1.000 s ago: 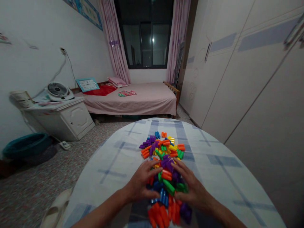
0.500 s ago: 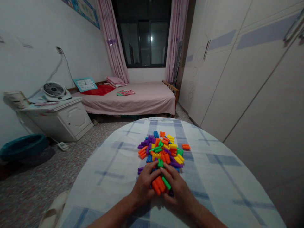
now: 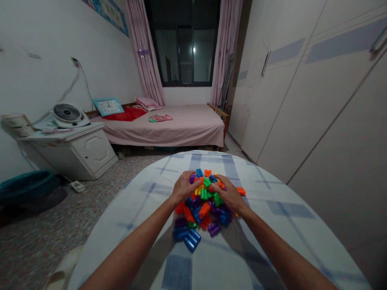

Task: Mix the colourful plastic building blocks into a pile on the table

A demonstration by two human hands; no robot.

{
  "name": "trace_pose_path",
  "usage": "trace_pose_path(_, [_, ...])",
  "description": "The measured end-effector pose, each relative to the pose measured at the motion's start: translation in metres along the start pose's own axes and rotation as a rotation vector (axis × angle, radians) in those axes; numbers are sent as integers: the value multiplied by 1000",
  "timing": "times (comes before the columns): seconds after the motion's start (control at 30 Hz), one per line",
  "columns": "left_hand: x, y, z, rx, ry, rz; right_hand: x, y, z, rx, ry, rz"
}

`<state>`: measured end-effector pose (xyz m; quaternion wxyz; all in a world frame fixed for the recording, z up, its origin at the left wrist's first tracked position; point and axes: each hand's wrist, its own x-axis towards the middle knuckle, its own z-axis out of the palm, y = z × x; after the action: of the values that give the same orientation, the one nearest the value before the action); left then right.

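Head view: both arms are now reaching further out than half a second ago, when the hands were cupped close to the body around a small clump of blocks. The left hand (image 3: 183, 187) and right hand (image 3: 229, 193) are now curling over the far side of the blocks (image 3: 205, 203), fingers bent and spread, palms down, resting on the pieces rather than pinching any single one. The pile is sitting between the two hands on the table (image 3: 272, 225), near its middle, and it is looking tighter and more heaped than the loose scatter of a moment earlier. A few blue blocks (image 3: 187, 237) are lying at the near edge, just outside the hands, and one orange block (image 3: 241, 190) is lying just beyond the right hand. Judging from this, the hands are raking the far pieces back towards the heap, so the gathering is well along, with only these strays left outside.
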<state>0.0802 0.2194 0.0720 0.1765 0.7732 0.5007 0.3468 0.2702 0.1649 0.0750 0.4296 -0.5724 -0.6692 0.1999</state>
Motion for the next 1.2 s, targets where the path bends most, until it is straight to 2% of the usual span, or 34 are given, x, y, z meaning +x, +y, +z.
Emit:
trace_pose_path(0.1, [10,-37,0,18,39,16,7,33,-16,-39,70,-34])
trace_pose_path(0.23, [21,-90,4,-54,-7,-27,11,101,-32,-178,182,-14])
trace_pose_path(0.3, [27,-105,8,-84,-34,-30,14,132,-34,-182,157,8])
trace_pose_path(0.4, [39,-107,19,-153,-75,-28,27,155,-26,-131,100,23])
trace_pose_path(0.5, [57,-95,35,-258,-129,-17,51,151,-12,-75,21,35])
trace_pose_path(0.63, [78,-81,55,-362,-241,62,79,130,5,29,-110,50])
trace_pose_path(0.73, [86,-76,60,-400,-347,124,88,118,13,123,-161,40])
trace_pose_path(0.8, [87,-74,57,-385,-424,176,89,113,16,192,-242,18])
trace_pose_path(0.93, [73,-65,43,-264,-560,228,75,102,16,219,-407,-32])
trace_pose_path(1.1, [37,-43,26,-299,-619,119,40,72,10,189,-457,-9])
trace_pose_path(1.2, [17,-31,13,-309,-627,127,20,52,3,140,-444,-22])
